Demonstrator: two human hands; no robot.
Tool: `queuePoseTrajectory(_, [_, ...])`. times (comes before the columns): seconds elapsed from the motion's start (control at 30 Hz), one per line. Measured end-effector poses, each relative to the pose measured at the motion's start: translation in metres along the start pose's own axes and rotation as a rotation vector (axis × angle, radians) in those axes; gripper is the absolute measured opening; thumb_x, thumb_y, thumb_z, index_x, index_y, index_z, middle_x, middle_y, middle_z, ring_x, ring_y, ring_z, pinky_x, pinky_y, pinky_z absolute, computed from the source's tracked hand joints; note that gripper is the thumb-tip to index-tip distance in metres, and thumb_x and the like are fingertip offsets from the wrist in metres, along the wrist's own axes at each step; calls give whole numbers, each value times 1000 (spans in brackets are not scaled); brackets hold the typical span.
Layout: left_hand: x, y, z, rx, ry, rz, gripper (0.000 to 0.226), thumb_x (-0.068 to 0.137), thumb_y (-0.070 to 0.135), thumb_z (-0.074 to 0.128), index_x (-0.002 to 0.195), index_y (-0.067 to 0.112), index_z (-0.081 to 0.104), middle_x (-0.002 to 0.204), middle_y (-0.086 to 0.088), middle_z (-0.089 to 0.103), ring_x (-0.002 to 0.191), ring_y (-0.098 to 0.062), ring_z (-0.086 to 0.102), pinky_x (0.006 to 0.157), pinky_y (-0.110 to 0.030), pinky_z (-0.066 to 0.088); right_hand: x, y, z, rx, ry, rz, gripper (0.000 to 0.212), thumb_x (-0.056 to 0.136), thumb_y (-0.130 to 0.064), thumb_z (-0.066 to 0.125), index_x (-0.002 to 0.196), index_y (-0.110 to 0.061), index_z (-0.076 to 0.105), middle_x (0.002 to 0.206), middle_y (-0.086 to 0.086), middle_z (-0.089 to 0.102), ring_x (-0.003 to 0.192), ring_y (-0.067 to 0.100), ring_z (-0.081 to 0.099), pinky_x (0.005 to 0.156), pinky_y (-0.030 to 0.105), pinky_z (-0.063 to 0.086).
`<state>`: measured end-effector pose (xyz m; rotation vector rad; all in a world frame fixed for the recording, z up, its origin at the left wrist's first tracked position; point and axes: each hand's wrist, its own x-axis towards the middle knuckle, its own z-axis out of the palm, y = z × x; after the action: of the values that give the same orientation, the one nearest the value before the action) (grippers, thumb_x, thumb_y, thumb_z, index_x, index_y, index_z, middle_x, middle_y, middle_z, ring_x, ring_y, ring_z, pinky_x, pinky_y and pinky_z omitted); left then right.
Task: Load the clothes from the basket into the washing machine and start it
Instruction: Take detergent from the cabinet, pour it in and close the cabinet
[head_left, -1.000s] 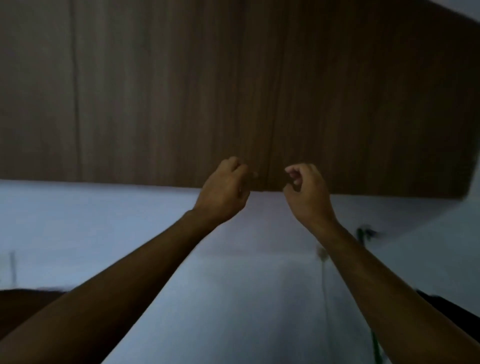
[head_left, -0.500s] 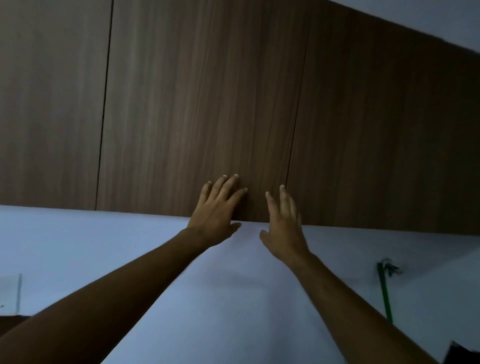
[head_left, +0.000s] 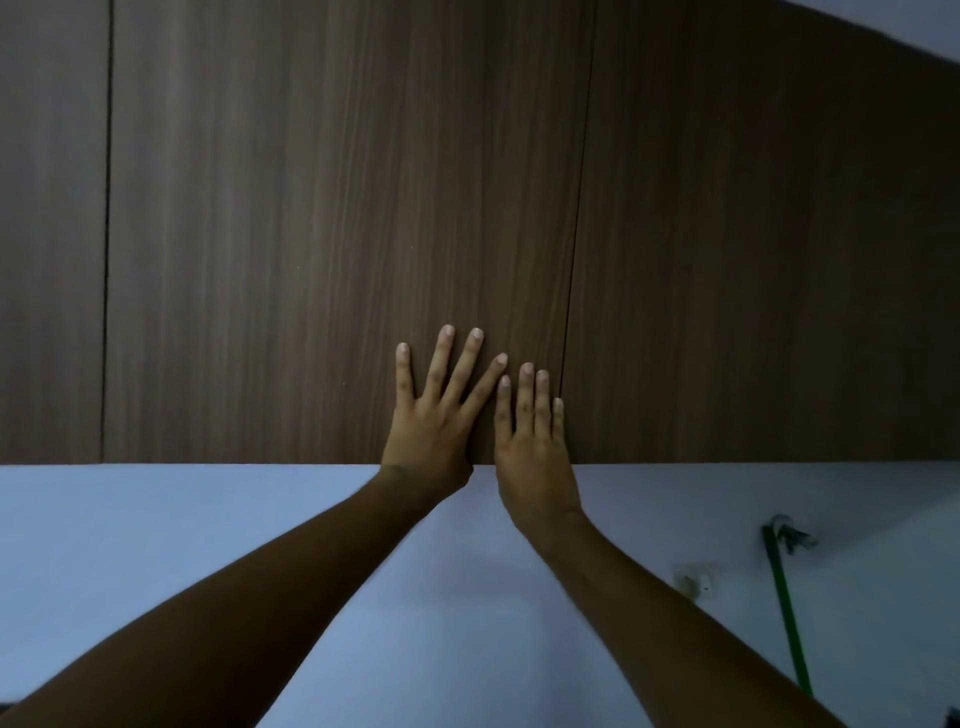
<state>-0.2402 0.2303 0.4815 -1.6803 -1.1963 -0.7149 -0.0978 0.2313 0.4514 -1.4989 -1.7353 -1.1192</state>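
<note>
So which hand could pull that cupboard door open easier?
Probably the right hand. Its little finger lies right beside the dark gap at the door's edge. The left hand rests flat further in, so it would have to reach across.

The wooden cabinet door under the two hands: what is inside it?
Not visible. The cabinet door is closed, left hand and right hand flat on it.
</note>
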Motion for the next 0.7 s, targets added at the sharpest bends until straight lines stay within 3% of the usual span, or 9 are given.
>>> queuePoseTrajectory(0.2, [-1, 4, -4, 48, -28, 48, 112, 77, 64, 61, 155, 16, -2, 159, -23, -14, 144, -50, -14, 104, -77, 7, -2, -5, 0, -19, -4, 14, 91, 87, -23, 67, 152, 0, 8, 157, 29, 6, 145, 47, 8, 113, 57, 30])
queuePoseTrajectory(0.3, [1, 3, -9, 103, -61, 80, 106, 83, 54, 61, 154, 10, -4, 157, -29, -14, 141, -56, -13, 102, -79, 10, -3, -8, -11, 38, -88, 29, 94, 89, -25, 65, 153, -2, 1, 159, 27, -2, 146, 46, 2, 114, 57, 27])
queuePoseTrajectory(0.43, [-3, 16, -18, 105, -107, 38, 97, 90, 37, 60, 153, 8, -7, 155, -33, -12, 138, -62, -8, 101, -79, 17, -12, -2, -32, 396, -119, 66, 98, 83, -29, 70, 156, -15, 6, 163, 9, -6, 150, 28, -7, 120, 51, 16])
queuePoseTrajectory(0.57, [-12, 24, -34, 66, -101, 25, 104, 85, 30, 67, 153, 9, -9, 155, -33, -14, 138, -60, -10, 102, -78, 17, -28, 19, -54, 742, 121, 291, 63, 86, -18, 65, 144, -18, 39, 157, 2, 22, 144, 19, 23, 110, 35, 40])
queuePoseTrajectory(0.63, [-20, 24, -48, 37, -72, 39, 108, 81, 25, 70, 153, 9, -9, 155, -32, -15, 139, -59, -12, 102, -78, 16, -26, 26, -69, 912, 169, 462, 66, 88, -30, 66, 146, -19, 35, 150, 2, 34, 135, 17, 37, 102, 30, 45])
queuePoseTrajectory(0.7, [-30, 27, -63, 9, -51, 41, 112, 77, 24, 71, 154, 10, -9, 156, -31, -16, 140, -58, -13, 103, -77, 15, -18, 32, -89, 1226, 110, 618, 76, 84, -49, 68, 146, -23, 34, 143, 0, 46, 125, 15, 50, 98, 34, 50])
